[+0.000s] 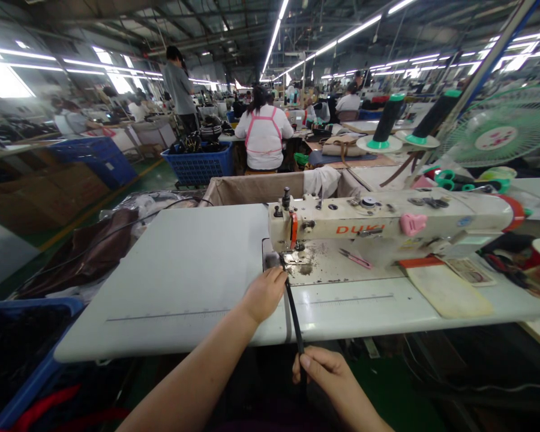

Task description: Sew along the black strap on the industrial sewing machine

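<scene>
"How are the hands placed?"
"The right hand (326,373) pinches the black strap (294,317) in front of the worktop (198,258). The left hand (266,293) touches it further up; gripping or pressing, I can't tell."
"And beyond?"
"The strap runs up to the sewing machine (382,225). Uneven pulling could skew it; a slip could put fingertips under the needle."

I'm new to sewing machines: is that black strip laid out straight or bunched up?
Nearly straight: the black strip runs without visible bunching from the left hand beside the sewing machine to the right hand.
</scene>
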Demonstrator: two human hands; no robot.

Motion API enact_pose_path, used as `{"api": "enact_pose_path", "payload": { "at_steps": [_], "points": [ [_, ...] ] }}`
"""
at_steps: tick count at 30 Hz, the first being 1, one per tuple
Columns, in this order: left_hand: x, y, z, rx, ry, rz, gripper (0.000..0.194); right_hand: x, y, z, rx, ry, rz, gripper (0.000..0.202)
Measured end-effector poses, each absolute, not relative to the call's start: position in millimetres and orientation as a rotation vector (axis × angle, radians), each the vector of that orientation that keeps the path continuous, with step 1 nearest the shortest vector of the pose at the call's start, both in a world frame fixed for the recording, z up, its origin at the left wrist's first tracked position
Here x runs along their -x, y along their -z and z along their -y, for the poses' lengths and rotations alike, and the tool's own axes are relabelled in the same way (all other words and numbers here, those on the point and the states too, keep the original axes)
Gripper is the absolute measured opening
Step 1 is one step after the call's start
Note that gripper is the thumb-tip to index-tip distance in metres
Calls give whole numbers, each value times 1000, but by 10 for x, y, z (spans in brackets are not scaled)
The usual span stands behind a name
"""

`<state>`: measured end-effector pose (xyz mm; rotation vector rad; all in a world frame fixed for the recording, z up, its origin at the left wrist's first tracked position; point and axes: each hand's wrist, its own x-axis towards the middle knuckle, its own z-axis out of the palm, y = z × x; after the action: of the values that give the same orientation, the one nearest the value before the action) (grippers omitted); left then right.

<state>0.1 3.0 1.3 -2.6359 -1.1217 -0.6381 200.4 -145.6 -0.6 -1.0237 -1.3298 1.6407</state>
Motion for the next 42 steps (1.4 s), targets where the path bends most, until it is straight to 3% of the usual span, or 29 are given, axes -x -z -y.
{"api": "enact_pose_path", "payload": {
  "at_steps": [10,20,42],
  "points": [
    [-33,-3,-83,2677,632,1201,32,-2008,-26,1467,1034,-1677,1298,56],
    [-14,-15,-48,2598,698,1069,20,-2004,16,1456,1039,-1700,1286,55],
    [-9,-58,-33,2629,648,1076,21,-1947,33,1407,1092,-1536,1311,50]
  ]
}}
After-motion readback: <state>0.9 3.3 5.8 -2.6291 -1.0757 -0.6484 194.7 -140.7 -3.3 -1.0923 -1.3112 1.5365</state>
